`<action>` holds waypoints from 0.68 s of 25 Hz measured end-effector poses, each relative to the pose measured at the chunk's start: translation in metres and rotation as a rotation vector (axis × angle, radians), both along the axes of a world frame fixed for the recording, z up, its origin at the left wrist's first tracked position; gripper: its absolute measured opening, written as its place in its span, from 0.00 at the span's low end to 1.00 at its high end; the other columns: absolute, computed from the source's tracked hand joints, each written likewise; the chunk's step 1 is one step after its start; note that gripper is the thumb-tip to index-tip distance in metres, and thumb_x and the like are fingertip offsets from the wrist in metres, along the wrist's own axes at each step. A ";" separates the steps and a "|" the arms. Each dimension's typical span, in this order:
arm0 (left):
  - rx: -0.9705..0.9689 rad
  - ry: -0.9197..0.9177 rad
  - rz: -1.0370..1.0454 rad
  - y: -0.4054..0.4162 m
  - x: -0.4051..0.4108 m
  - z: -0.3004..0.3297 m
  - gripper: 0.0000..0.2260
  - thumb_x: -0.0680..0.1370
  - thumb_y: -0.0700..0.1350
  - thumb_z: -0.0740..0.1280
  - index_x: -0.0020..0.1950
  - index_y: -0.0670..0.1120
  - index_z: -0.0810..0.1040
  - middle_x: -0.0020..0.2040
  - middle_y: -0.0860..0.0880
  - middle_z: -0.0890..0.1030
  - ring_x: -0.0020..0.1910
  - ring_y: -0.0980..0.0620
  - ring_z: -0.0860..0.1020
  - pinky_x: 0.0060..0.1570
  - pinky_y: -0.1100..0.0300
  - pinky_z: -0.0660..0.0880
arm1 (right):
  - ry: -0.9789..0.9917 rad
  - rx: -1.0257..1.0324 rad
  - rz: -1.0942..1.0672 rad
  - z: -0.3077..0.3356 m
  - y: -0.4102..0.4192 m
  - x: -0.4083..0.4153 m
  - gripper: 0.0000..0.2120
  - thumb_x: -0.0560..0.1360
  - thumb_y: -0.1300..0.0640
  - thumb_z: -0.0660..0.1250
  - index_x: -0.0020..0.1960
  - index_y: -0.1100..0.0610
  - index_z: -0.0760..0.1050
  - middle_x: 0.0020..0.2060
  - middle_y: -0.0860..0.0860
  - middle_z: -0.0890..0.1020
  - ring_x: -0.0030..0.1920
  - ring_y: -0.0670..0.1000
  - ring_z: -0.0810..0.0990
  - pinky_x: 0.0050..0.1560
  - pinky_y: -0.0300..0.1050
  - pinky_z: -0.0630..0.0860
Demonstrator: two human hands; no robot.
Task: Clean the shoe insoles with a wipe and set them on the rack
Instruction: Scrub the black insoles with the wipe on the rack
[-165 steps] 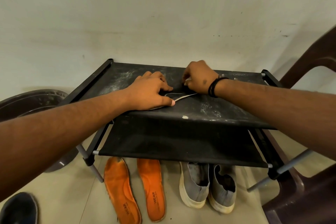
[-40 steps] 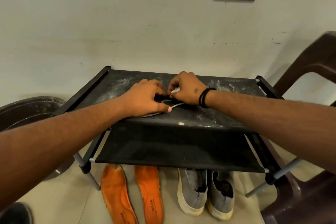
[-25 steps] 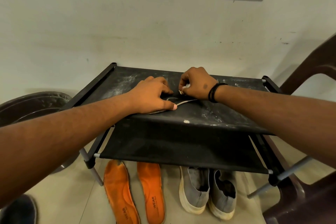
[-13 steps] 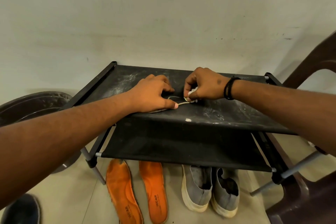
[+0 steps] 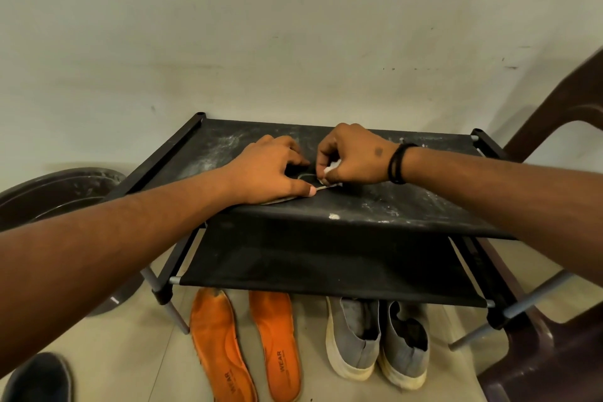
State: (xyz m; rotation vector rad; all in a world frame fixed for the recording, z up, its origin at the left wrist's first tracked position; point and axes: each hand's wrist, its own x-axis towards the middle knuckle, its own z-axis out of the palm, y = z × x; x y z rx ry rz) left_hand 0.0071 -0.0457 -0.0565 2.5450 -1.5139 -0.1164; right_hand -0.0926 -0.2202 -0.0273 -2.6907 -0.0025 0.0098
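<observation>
While your left hand (image 5: 270, 170) lies flat on a dark insole (image 5: 305, 178) on the top shelf of the rack (image 5: 408, 202), fingers spread and pressing it down, your right hand (image 5: 350, 153) pinches a small white wipe (image 5: 329, 170) at the insole's edge, just beside your left thumb. Only a pale rim of the insole shows between the two hands; the rest is hidden under your palm.

Head view, lower part: two orange insoles (image 5: 241, 346) lie on the floor below your left forearm, and a pair of grey shoes (image 5: 378, 343) stands under your right forearm — none of them is on the rack yet.

Risk, as a judgement: the insole sits near the shelf's front edge, so a stroke towards you could slide it off if the left palm eases. The shelf is dusty — the wipe may pick up grit from it and smear the insole.

Against half a second ago: your right hand has drawn back towards your left, closing the gap, with the wipe now at the insole's nearer rim. Left hand unchanged.
</observation>
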 end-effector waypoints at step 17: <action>-0.033 0.053 -0.011 0.001 -0.002 0.006 0.31 0.72 0.70 0.66 0.67 0.52 0.80 0.64 0.52 0.76 0.63 0.50 0.72 0.63 0.49 0.72 | 0.019 -0.074 -0.012 0.021 -0.015 -0.009 0.05 0.68 0.63 0.71 0.39 0.54 0.83 0.35 0.46 0.85 0.38 0.43 0.83 0.40 0.37 0.79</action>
